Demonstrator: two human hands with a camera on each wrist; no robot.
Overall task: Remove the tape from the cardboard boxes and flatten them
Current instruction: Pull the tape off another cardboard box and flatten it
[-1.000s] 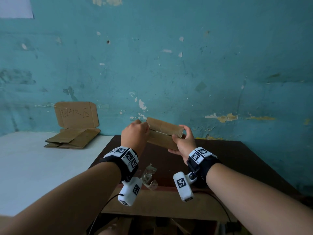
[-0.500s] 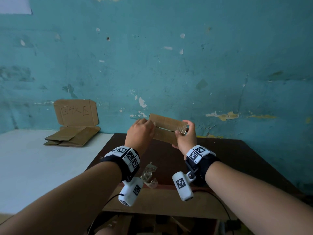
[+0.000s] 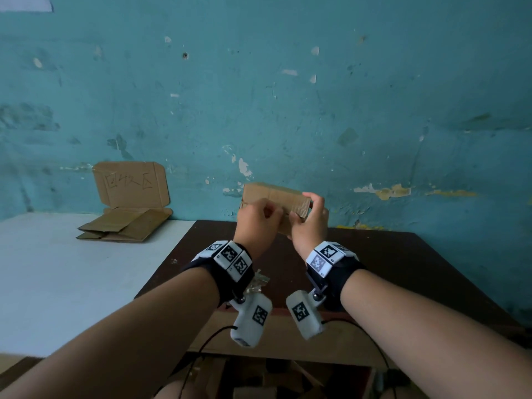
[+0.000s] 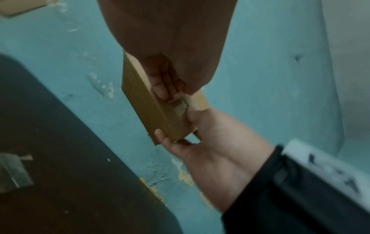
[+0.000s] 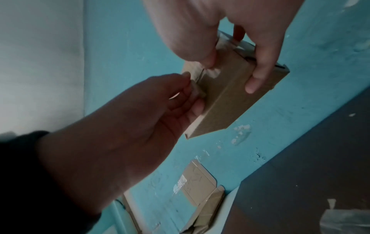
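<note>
So the small cardboard box (image 3: 276, 201) is up in the air over the dark tabletop (image 3: 374, 263), held between both hands in front of the teal wall (image 3: 288, 96). From the head view you mostly just get knuckles and the box's top face. The wrist views fill in the rest: the right hand (image 4: 210, 152) cups one end, thumb on one side and fingers round the other, so it's properly gripping the box. The left hand (image 5: 136, 114) is at the seam, fingers pinched on a little strip of clear tape (image 5: 197, 91) that's lifted off the cardboard, with more tape (image 4: 180, 107) stuck across the seam near its fingertips (image 4: 160, 90).

The box looks closed, so can't tell what's in it, if anything.

Further out, a crumpled wad of clear tape (image 3: 257, 282) sits on the dark tabletop below the left wrist; the wrist views show it as a pale flat scrap. Over on the white tabletop (image 3: 57, 283) there's a stack of flattened cardboard (image 3: 126, 224), with another flat piece (image 3: 131, 182) leaning upright on the wall behind it, handwriting on it.
</note>
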